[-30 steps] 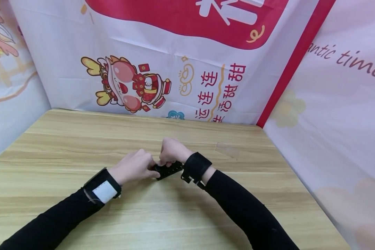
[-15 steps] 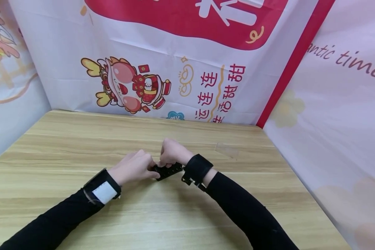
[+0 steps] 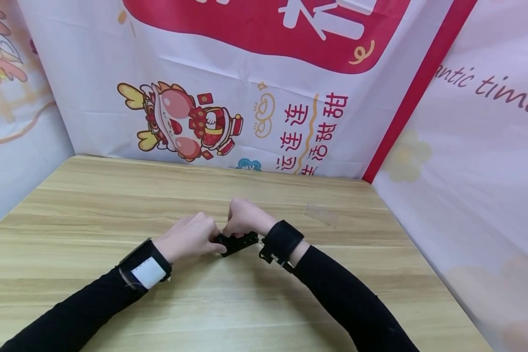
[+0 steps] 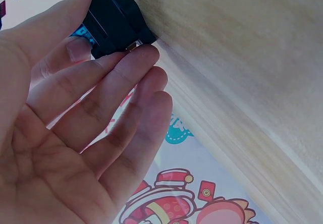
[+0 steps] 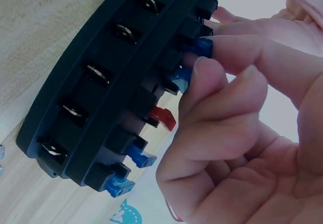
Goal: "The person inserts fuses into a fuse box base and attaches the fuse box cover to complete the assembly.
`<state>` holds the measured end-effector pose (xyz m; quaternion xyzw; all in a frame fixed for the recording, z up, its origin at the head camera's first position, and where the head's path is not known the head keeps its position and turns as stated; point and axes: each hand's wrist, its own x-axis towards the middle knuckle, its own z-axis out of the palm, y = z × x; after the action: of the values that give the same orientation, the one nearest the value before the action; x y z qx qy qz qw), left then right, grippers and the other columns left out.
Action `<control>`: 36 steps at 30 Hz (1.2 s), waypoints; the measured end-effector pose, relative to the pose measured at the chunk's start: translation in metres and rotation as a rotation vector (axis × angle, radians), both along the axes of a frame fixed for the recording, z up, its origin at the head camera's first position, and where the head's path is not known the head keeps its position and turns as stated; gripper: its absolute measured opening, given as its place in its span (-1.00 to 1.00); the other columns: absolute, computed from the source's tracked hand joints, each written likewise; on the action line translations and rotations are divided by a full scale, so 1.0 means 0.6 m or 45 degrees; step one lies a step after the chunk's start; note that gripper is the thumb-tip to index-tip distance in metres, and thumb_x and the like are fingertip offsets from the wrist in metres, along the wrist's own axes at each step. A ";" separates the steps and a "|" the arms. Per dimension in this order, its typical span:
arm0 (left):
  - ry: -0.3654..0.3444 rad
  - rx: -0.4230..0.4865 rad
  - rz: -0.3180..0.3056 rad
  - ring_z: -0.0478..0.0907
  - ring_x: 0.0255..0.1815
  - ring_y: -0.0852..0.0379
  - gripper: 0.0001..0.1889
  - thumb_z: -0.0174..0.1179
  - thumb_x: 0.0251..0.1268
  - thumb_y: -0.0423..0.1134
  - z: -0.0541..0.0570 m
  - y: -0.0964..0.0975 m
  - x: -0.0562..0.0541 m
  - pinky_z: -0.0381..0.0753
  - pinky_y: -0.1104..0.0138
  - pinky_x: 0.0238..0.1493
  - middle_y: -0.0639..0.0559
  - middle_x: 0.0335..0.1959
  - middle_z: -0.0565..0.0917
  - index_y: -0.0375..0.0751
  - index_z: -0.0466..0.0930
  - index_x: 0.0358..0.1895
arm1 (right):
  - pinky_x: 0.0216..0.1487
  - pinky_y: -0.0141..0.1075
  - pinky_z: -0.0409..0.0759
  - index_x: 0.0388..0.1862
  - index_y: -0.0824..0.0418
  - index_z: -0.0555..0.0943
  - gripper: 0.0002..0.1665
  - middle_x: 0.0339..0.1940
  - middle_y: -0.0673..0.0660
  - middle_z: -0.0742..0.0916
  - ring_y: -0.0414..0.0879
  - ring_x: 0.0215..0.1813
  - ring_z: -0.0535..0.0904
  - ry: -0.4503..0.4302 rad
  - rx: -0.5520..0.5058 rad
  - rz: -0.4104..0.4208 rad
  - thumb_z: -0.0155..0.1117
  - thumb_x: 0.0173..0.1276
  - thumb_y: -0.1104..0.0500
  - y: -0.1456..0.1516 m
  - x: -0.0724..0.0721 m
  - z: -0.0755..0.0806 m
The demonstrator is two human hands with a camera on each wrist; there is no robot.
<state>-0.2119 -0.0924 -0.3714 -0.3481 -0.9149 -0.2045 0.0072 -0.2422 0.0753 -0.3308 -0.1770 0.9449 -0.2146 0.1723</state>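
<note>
A black fuse block (image 3: 245, 241) is held tilted close over the tabletop in the head view. My left hand (image 3: 189, 238) grips its near end, the thumb on one side and fingertips on the other, as the left wrist view also shows. With thumb and index finger, my right hand (image 5: 222, 128) pinches a blue blade fuse (image 5: 203, 46) seated in the block. Further along the same row are a red blade fuse (image 5: 163, 118) and more blue fuses (image 5: 141, 157). Metal terminals (image 5: 96, 74) line the block's other side.
The wooden table (image 3: 167, 303) spreads around both hands. A clear film patch (image 3: 321, 214) lies on it at the back right. A printed white and red cloth (image 3: 229, 58) hangs behind the table, with further cloth walls left and right.
The head view has shifted slightly. Both hands and the fuse block keep nearly the same pose.
</note>
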 end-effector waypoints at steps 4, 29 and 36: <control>-0.003 0.001 -0.002 0.17 -0.75 0.37 -0.77 0.48 0.08 -0.04 -0.003 0.001 -0.001 0.10 0.41 -0.69 0.33 -0.79 0.26 0.06 0.65 -0.59 | -0.69 -0.41 0.28 -0.89 0.13 0.42 -0.55 -0.89 -0.03 0.47 -0.22 -0.79 0.37 0.014 0.013 0.015 0.37 0.07 0.34 0.001 0.002 -0.002; 0.039 0.002 -0.004 0.08 -0.75 0.37 -0.66 0.48 0.07 -0.04 -0.003 0.000 -0.002 0.05 0.41 -0.69 0.32 -0.78 0.14 0.04 0.52 -0.67 | -0.64 -0.44 0.28 -0.83 0.18 0.53 -0.60 -0.86 -0.10 0.42 -0.25 -0.73 0.28 0.274 -0.001 0.008 0.44 0.13 0.32 0.003 0.025 -0.017; 0.049 -0.010 0.007 0.11 -0.73 0.35 -0.67 0.49 0.07 -0.04 -0.005 -0.001 -0.001 0.06 0.40 -0.67 0.29 -0.77 0.19 0.02 0.53 -0.66 | -0.67 -0.43 0.04 -0.91 0.10 0.28 -0.43 -0.84 -0.13 0.17 -0.28 -0.73 0.02 0.509 -0.091 -0.008 0.36 0.12 0.36 0.008 0.055 -0.030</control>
<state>-0.2124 -0.0929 -0.3744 -0.3496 -0.9162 -0.1943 0.0240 -0.2093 0.0799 -0.3488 -0.2190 0.9527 -0.2090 -0.0258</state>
